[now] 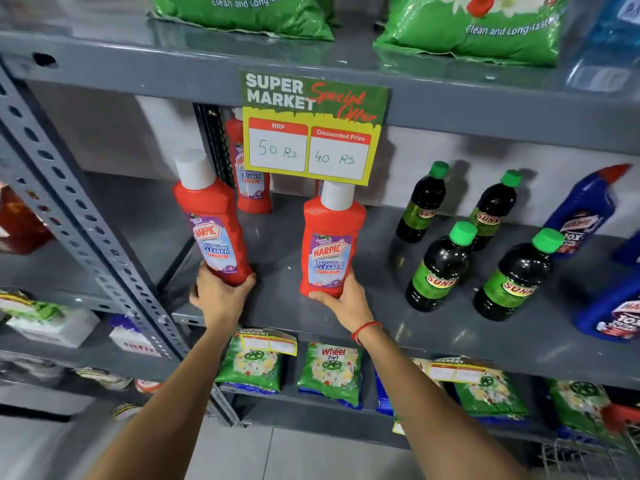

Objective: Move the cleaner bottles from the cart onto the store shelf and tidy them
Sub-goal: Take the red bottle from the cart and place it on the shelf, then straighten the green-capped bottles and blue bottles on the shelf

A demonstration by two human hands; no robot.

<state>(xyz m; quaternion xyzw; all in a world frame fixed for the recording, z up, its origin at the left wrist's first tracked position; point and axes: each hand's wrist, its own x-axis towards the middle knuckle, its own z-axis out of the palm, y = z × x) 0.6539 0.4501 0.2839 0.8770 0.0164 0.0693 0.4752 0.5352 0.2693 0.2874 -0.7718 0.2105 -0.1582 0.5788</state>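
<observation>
Two red Harpic bathroom cleaner bottles with white caps are over the front of the grey shelf (381, 306). My left hand (218, 296) grips the base of the left bottle (213, 220), which leans to the left. My right hand (346, 303) holds the base of the right bottle (332, 244), which is upright. A third red Harpic bottle (249, 174) stands at the back of the shelf, partly hidden by a price card (311, 129).
Several dark bottles with green caps (440, 268) stand on the shelf's right half, and blue Harpic bottles (581, 216) at the far right. Green detergent bags lie on the shelves above (249, 12) and below (329, 372). A perforated upright post (86, 230) stands left. A wire cart edge (588, 455) shows bottom right.
</observation>
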